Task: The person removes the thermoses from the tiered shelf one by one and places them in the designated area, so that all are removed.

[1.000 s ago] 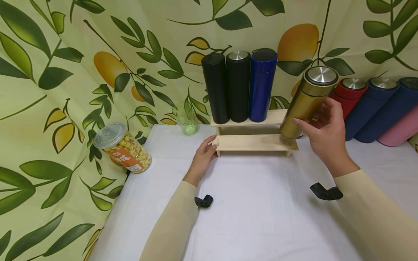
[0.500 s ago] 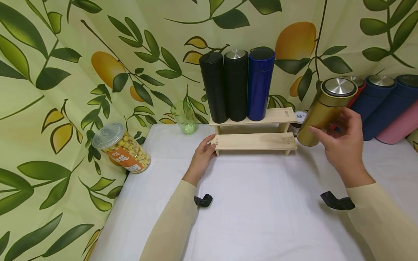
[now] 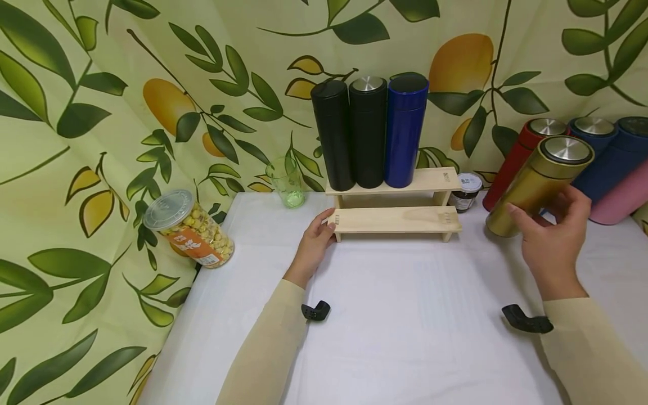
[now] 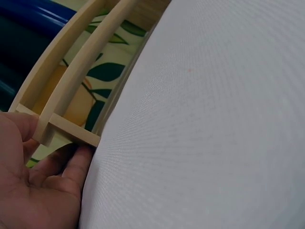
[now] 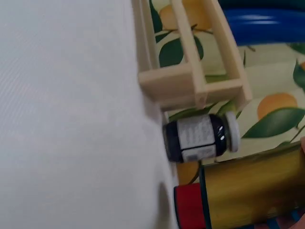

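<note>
My right hand grips a gold thermos flask with a steel-topped lid, thumb on its near side. In the right wrist view, the flask's base shows farther from the cloth than the base of the red thermos behind it. My left hand pinches the left end of a two-step wooden rack, thumb at the lower step's end. On the rack's upper step stand a matte black thermos, a black thermos with a steel top and a shiny blue thermos.
A small dark jar with a white lid stands right of the rack. Navy thermoses and a pink one stand far right. A green glass and a popcorn tub are at left. Patterned cloth hangs behind.
My right hand has carried the gold thermos rightward and down, away from the rack's right end to in front of the red thermos. My left hand has stayed on the rack.
</note>
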A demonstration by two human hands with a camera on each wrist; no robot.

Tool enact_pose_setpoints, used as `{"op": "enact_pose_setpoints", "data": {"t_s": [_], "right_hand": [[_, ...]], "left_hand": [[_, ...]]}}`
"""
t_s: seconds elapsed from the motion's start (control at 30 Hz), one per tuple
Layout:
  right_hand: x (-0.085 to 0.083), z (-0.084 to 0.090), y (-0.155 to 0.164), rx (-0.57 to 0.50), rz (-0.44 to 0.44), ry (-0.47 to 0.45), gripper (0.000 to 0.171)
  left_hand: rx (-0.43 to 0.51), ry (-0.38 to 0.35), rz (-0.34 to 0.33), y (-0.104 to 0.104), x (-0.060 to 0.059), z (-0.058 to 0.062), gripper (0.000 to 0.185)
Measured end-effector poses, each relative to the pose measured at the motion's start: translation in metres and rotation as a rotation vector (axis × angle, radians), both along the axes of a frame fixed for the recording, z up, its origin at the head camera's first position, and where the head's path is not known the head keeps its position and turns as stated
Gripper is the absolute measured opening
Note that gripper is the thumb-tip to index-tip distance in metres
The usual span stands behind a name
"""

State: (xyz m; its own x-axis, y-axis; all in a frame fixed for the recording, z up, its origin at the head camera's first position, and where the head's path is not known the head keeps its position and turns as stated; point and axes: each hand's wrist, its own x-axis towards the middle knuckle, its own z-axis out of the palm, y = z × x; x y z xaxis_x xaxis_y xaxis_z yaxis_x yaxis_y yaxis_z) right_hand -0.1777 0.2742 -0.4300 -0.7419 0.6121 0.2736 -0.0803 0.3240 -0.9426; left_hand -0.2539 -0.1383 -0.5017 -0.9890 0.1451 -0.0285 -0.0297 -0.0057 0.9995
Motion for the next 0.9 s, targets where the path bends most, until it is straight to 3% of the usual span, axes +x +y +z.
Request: {"op": "enact_pose_setpoints", "data": {"t_s": [0.33,0.9], "right_hand": [[-0.006,-0.021,0.019,-0.079,-0.056,-0.065,0.078],[-0.018,-0.024,0.021,-0.130,-0.071,-0.111,0.076]], "left_hand": [[-0.007,0.016,-0.001,0.001,0.000,-0.002,0.045],[0.003,0.013,0.007,0.000,-0.001,-0.002,0.045]]}}
